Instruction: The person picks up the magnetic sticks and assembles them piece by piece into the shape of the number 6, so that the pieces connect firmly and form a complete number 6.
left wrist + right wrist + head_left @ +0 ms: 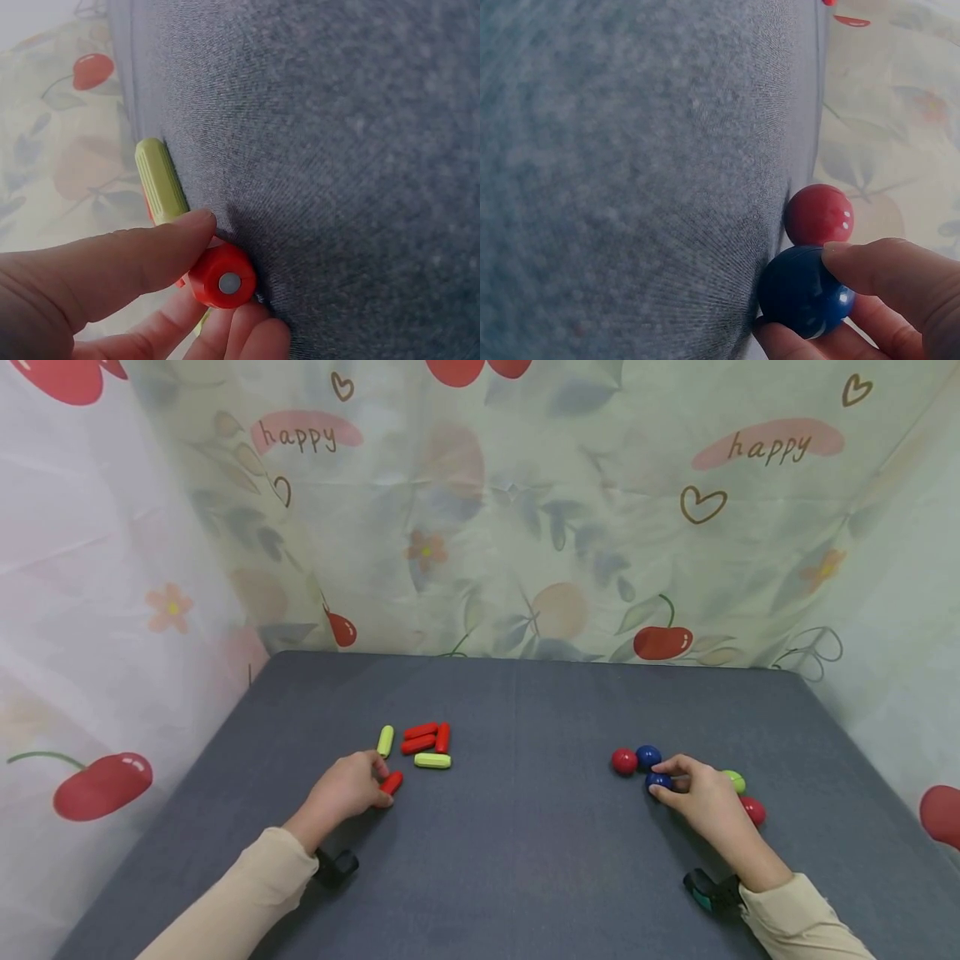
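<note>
On the left of the head view, the left hand (348,789) pinches a red stick (392,782) between thumb and fingers; its round end with a grey centre (229,283) faces the left wrist camera. Close by lie a yellow-green stick (386,741), another yellow-green one (432,761) and several red sticks (418,744). At the right, the right hand (708,797) pinches a dark blue ball (804,291) resting on the table. A second blue ball (648,757) and a red ball (624,762) sit just beyond it.
A green ball (734,782) and a red ball (753,811) lie to the right of the right hand, partly hidden by it. The grey table (517,860) reaches back to a printed curtain (510,527), with curtains at both sides.
</note>
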Demonstrator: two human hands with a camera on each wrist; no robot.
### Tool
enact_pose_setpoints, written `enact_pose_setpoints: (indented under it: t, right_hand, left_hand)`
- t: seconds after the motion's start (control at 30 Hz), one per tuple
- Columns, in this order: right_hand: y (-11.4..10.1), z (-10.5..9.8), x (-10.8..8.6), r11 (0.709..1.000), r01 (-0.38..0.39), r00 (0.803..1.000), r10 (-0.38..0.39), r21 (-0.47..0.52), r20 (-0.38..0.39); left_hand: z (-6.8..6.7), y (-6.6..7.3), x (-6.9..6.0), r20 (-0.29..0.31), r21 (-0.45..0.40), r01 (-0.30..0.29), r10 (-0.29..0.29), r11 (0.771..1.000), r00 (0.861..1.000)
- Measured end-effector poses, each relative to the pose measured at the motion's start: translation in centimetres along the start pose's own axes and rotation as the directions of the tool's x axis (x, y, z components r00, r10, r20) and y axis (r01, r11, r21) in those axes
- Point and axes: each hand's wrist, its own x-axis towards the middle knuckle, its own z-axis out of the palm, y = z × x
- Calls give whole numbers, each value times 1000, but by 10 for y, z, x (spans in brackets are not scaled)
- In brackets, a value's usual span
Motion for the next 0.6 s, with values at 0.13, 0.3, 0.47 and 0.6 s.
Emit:
enact_pose_setpoints:
  t: [0.13,0.3,0.47,0.6]
  right_hand:
    - [0,0,0,1000,3,1000,-3,4,-3]
    - [0,1,-1,1000,5,1000,-5,4,-7]
    - [-1,0,-1,1000,1,1000,-1,2,-5]
    - [-2,0,-1,1000,-3,1000,3,-1,-4]
  left_hand:
    - [0,0,0,-1,0,-11,11,1000,1000]
    - [-5,4,0,-37,-56,-38,36,998,999]
    - [-12,18,-6,-121,-168,-107,87,980,989]
    - [-13,37,-14,-178,-246,-195,153,950,972]
